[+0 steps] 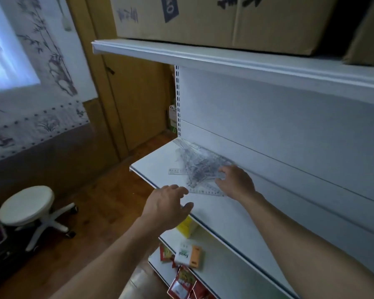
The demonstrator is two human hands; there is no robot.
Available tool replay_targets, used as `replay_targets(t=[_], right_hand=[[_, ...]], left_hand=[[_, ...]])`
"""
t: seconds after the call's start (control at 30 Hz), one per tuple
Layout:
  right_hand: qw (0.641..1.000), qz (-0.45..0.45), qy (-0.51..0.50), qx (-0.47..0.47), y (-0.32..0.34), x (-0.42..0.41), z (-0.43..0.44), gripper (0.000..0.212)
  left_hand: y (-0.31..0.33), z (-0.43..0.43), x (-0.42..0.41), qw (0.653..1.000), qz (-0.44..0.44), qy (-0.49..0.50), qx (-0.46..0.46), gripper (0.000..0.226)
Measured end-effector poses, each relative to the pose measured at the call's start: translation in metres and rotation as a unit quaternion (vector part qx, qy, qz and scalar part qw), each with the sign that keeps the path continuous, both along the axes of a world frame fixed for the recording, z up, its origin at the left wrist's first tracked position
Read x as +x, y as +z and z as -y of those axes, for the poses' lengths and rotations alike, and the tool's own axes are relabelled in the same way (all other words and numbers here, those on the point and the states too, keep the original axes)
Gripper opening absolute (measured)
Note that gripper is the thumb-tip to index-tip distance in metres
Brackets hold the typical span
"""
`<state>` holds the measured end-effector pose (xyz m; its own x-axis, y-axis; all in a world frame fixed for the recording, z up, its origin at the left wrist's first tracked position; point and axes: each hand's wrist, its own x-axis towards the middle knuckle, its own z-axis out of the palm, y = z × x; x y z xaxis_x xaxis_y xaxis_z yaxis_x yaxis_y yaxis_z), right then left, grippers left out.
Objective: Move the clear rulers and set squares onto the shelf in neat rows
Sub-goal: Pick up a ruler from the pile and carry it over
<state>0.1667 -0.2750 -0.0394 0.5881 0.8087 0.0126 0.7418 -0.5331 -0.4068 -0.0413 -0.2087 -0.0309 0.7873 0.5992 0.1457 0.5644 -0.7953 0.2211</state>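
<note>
On the white shelf we count one tangled heap of clear rulers and set squares, too jumbled to number, and two loose rulers beside it. The right hand rests bent fingers on the heap; we cannot tell if they grip. The left hand hovers at the shelf's front edge, fingers loosely spread.

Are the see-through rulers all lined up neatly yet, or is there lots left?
Done: the rulers and set squares are on the white shelf, but jumbled together. In hand: the right hand touches them at one side; the left hand hovers open at the shelf's front. Left: sorting them all into rows; none is lined up yet.
</note>
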Motion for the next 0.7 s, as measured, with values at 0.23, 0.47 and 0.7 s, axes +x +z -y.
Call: replay_targets(t=[0.23, 0.47, 0.7], right_hand=[[1.000, -0.006, 0.004, 0.001, -0.018, 0.008, -0.076, 0.055], [0.997, 0.074, -0.004, -0.034, -0.032, 0.007, -0.131, 0.058], [0.990, 0.131, -0.043, -0.009, -0.040, 0.000, -0.141, 0.017]], left_hand=[[-0.011, -0.071, 0.030, 0.999, -0.006, -0.008, -0.049, 0.047], [-0.017, -0.125, 0.049, 0.994, 0.013, -0.050, -0.093, 0.044], [-0.019, -0.171, 0.054, 0.987, 0.014, -0.121, -0.107, 0.043]])
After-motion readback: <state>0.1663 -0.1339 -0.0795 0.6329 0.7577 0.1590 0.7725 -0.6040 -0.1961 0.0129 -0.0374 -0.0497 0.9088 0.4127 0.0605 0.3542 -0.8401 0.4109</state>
